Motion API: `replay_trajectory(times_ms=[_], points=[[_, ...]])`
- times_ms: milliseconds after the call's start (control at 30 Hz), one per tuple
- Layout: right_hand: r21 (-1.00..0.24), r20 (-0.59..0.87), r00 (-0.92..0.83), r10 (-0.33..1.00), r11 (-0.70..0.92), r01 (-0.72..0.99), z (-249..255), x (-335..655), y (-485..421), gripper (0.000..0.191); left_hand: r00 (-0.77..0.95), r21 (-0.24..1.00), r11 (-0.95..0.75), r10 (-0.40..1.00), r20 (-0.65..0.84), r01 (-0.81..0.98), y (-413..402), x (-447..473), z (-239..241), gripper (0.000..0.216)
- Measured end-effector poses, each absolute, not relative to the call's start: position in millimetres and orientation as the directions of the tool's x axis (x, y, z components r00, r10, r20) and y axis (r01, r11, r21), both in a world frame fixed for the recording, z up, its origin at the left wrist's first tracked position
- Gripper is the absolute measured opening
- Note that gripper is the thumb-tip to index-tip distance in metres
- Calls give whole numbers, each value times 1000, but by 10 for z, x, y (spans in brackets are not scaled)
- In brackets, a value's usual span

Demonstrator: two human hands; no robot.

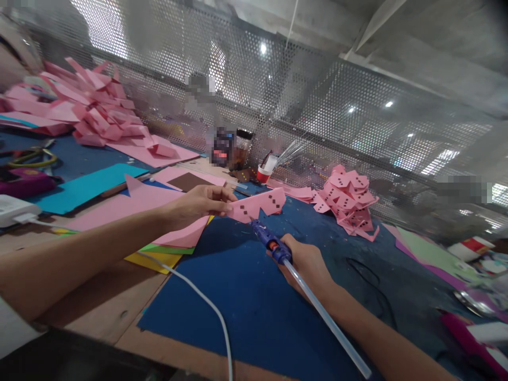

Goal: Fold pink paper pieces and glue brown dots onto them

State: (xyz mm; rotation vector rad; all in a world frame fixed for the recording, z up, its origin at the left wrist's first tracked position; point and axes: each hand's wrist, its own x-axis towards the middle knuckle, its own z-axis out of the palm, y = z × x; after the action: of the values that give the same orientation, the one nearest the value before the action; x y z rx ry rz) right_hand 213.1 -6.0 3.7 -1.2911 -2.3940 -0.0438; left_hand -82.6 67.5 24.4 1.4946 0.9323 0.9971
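Between the fingers of my left hand (200, 205) is the left end of a pink paper strip (257, 205), which has small dark squares on it and a notch in its lower edge. My right hand (311, 264) grips a blue hot glue gun (268, 239), its nozzle tip close to the strip's lower edge; whether it touches the paper I cannot tell. A long translucent glue stick (327, 317) sticks out of the gun's back. Under both hands lies a dark blue sheet (238, 312) on the table.
Folded pink paper pieces (99, 106) are heaped at the left. Dotted pink pieces (347, 198) form another pile at the right. A white cable (210, 301) crosses the front, and a red-and-white cup (264, 173) stands by the perforated metal screen (301, 116).
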Motion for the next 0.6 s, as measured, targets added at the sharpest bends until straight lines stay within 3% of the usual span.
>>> replay_trajectory(times_ms=[367,467,600], points=[[-194,375,-462,804,556,808,29,2128,-60,11,347,993,-107,934,85,46,666,-818,268,28],[-269,375,-428,822,539,798,55,2120,-65,11,338,995,-93,938,76,36,648,-809,287,28],[-468,337,-373,864,498,730,141,2063,-121,19,325,998,-67,944,58,19,630,-800,307,26]])
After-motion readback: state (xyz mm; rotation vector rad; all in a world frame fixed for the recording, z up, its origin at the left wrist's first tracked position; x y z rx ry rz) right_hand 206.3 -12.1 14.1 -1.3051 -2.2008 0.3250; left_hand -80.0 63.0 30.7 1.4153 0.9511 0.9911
